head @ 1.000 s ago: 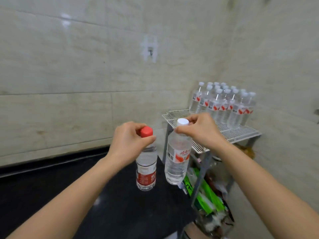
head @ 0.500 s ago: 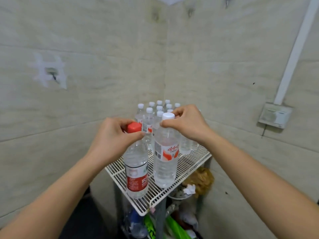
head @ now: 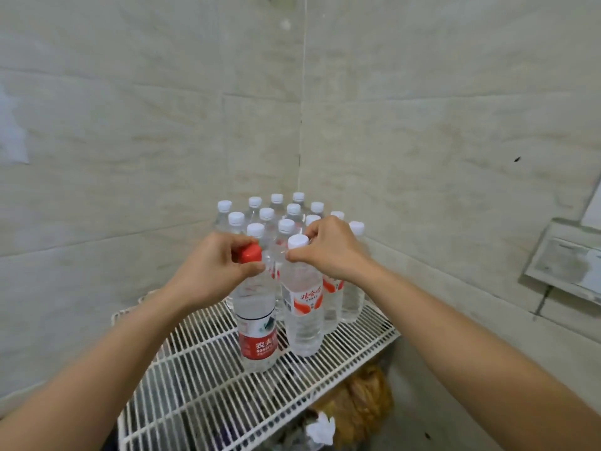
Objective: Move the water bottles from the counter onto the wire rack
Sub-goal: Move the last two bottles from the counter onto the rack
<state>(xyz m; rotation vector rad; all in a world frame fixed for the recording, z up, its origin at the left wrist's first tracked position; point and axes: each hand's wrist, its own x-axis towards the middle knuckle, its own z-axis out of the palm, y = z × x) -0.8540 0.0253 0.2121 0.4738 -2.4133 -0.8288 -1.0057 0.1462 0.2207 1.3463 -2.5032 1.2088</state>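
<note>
My left hand (head: 213, 271) grips the neck of a red-capped water bottle (head: 257, 330) with a red label. My right hand (head: 330, 252) pinches the neck of a white-capped water bottle (head: 304, 315) just to its right. Both bottles are upright, their bases on or just above the white wire rack (head: 201, 395); I cannot tell which. Right behind them, in the wall corner, stands a group of several white-capped bottles (head: 276, 216) on the rack.
Tiled walls meet in a corner right behind the rack. A grey wall box (head: 566, 260) is mounted at the right. Below the rack lie a yellowish bag (head: 361, 405) and crumpled white paper (head: 320, 429). The rack's front half is bare wire.
Both hands carried the two bottles from over the black counter to the rack. The bottles now sit lower and further back, close to the group in the corner.
</note>
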